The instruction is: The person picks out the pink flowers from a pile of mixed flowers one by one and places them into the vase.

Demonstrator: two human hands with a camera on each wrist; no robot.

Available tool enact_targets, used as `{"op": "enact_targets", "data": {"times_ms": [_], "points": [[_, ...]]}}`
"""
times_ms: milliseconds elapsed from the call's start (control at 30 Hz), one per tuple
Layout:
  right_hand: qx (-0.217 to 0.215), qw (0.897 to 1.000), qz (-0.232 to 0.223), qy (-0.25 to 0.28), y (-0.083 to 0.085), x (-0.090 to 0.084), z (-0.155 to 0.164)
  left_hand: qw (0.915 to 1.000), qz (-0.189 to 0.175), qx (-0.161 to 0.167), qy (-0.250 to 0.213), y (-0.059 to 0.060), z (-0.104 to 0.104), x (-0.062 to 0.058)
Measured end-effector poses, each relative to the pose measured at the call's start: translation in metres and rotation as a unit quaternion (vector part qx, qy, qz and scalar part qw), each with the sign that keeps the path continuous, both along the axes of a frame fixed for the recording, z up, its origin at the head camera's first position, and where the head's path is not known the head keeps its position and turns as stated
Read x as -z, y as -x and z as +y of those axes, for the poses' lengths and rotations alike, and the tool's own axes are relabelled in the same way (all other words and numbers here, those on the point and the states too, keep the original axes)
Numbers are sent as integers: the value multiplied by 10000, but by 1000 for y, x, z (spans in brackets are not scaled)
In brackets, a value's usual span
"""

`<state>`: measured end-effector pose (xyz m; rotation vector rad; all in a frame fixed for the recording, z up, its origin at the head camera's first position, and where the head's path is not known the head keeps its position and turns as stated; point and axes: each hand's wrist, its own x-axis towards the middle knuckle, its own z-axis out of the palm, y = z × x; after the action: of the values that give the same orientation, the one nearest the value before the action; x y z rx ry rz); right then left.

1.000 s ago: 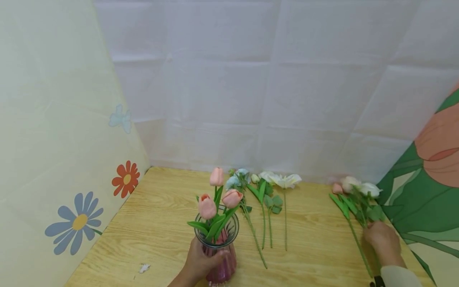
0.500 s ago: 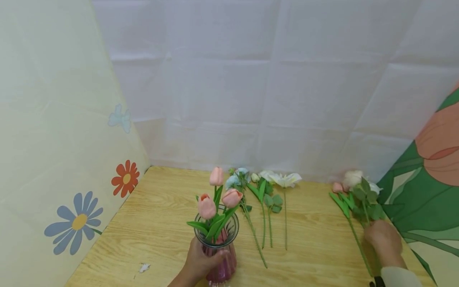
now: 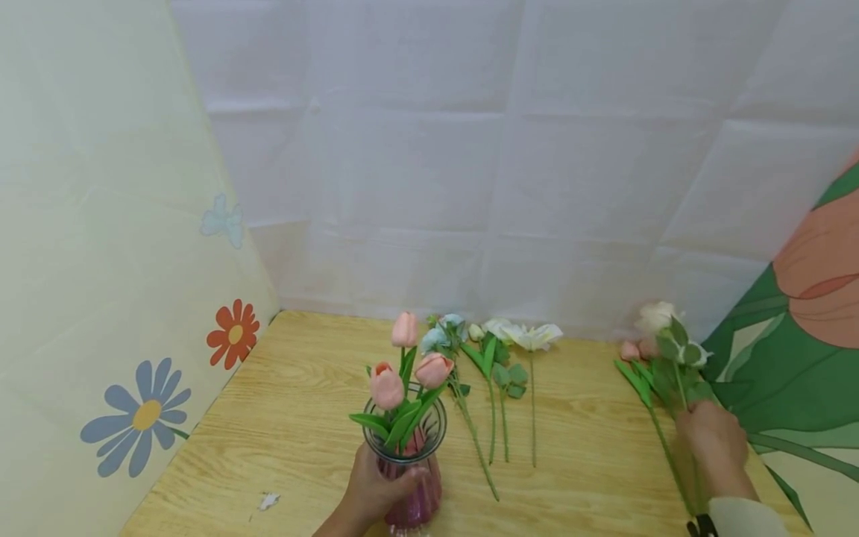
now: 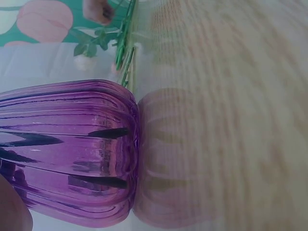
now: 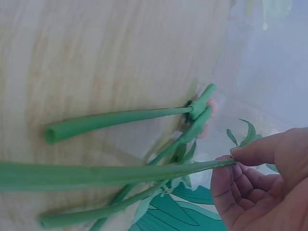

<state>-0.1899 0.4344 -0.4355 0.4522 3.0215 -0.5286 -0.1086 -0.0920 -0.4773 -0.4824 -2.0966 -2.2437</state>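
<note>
My left hand (image 3: 377,488) grips the clear purple glass vase (image 3: 419,501), thumb across its front. Three pink tulips (image 3: 387,388) with green leaves stand in it. In the left wrist view the vase's ribbed lower wall (image 4: 72,154) is close up, with part of a finger or thumb (image 4: 12,207) at its side. At the right, my right hand (image 3: 714,444) pinches the green stem (image 5: 120,175) of a white rose (image 3: 658,318) between thumb and fingers. The rose is tilted up above other flowers. Beneath it lie a pink tulip (image 3: 629,350) and another white flower (image 3: 694,354).
Mid-table lie blue flowers (image 3: 436,339), a white bud (image 3: 476,333) and a white lily-like flower (image 3: 537,337), stems toward me. A torn whitish patch (image 3: 269,501) marks the wooden table (image 3: 302,418) at left. Printed cloths (image 3: 822,298) hang around it.
My right hand has raised the white rose and its leaves from among the flowers at the right. My left hand and the vase have stayed put.
</note>
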Motion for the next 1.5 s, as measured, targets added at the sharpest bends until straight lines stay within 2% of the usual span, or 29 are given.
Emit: {"op": "enact_targets", "data": {"times_ms": [233, 667, 867, 1233, 1500], "points": [[-72, 9973, 709, -169, -1, -11, -11, 9996, 264, -28, 45, 0, -1, 1], [-139, 9862, 1641, -146, 1, -30, -41, 9999, 141, 27, -32, -1, 0, 1], [-78, 9860, 1663, -30, 1, -37, -56, 10000, 76, 52, -27, -1, 0, -1], [-299, 9848, 1708, 87, 1, -42, -83, 10000, 78, -37, 24, -1, 0, -2], [-573, 9854, 1583, 262, 1, -37, -104, 9999, -3, -72, 88, -2, 1, -3]]}}
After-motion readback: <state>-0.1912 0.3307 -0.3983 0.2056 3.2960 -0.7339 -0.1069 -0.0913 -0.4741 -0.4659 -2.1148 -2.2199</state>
